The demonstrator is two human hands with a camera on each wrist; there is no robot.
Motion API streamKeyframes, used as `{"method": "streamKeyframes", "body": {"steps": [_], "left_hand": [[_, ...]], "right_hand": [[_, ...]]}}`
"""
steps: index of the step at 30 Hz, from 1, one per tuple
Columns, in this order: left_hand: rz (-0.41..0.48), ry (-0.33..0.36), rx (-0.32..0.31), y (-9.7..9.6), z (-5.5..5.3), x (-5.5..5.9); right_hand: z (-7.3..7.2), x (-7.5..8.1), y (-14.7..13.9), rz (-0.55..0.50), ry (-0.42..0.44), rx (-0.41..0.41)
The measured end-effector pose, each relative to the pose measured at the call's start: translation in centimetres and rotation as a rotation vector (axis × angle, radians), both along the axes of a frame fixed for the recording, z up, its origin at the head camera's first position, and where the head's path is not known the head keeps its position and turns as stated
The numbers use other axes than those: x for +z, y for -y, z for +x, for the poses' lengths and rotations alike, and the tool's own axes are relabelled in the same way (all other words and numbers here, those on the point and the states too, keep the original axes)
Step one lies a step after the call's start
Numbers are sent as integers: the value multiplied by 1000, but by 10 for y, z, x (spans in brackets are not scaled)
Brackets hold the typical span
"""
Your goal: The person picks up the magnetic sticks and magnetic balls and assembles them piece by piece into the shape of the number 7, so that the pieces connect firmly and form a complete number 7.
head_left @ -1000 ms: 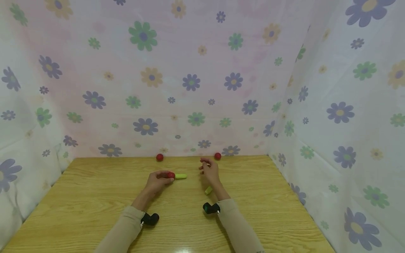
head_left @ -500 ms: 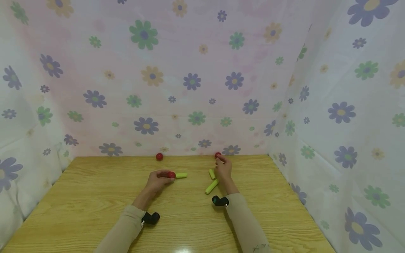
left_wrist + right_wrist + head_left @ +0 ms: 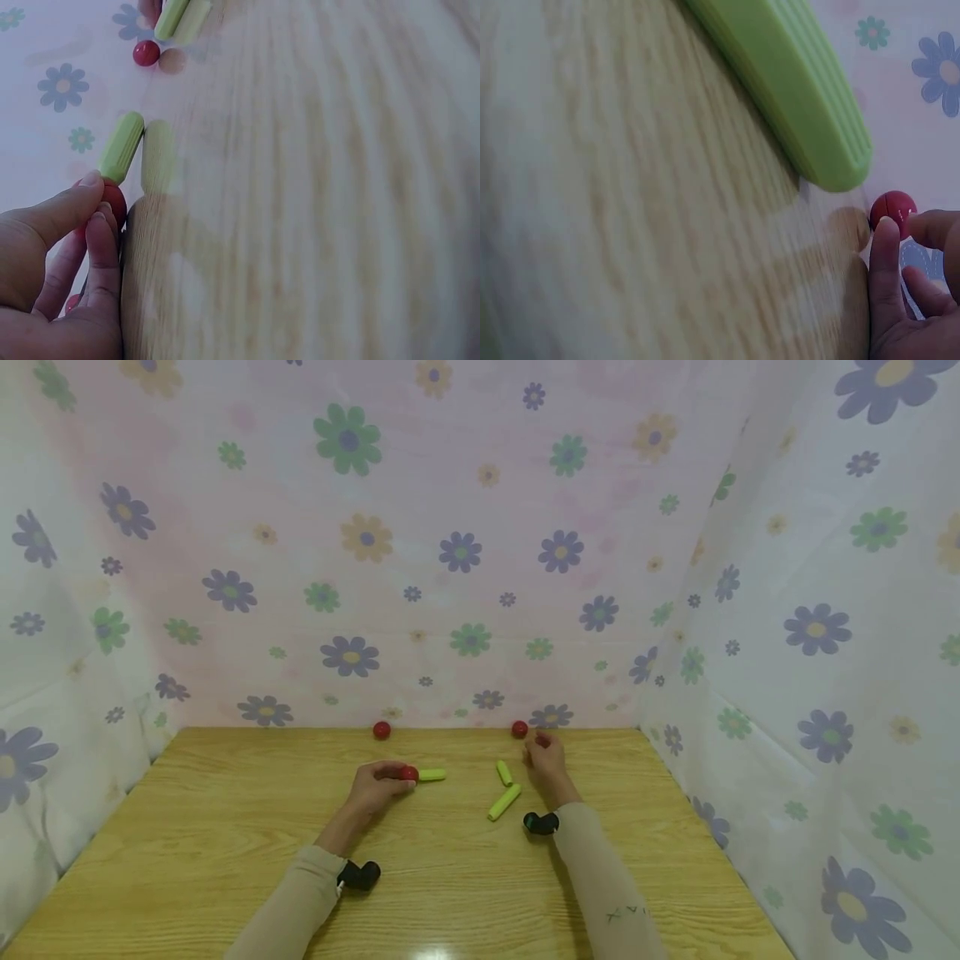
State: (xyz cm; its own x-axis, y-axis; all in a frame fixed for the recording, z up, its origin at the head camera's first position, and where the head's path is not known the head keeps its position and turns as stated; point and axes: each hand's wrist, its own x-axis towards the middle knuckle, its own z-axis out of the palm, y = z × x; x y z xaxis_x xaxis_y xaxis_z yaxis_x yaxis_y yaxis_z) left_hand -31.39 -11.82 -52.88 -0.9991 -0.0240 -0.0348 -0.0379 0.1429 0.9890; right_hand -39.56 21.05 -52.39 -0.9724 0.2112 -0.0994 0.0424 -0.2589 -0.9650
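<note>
A pale wood-grain table (image 3: 225, 810) fills the lower part of the head view, its far edge lying along the foot of a back curtain (image 3: 420, 518). This cloth is tinted pink and lilac and scattered with purple, green and yellow-orange daisies, and a faint horizontal crease crosses its lower part. A left side curtain (image 3: 71, 602) and a right side curtain (image 3: 757, 560), both whiter and printed alike, flank the table, with folds near their lower parts. The light is soft and rather dim, leaving a small bright reflection (image 3: 432, 953) on the tabletop's near side.
</note>
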Motion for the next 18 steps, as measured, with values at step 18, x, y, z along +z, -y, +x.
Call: {"method": "streamKeyframes", "body": {"steps": [18], "left_hand": [[30, -13, 15, 0, -2, -2]], "right_hand": [[-9, 2, 5, 275, -30, 39]]}}
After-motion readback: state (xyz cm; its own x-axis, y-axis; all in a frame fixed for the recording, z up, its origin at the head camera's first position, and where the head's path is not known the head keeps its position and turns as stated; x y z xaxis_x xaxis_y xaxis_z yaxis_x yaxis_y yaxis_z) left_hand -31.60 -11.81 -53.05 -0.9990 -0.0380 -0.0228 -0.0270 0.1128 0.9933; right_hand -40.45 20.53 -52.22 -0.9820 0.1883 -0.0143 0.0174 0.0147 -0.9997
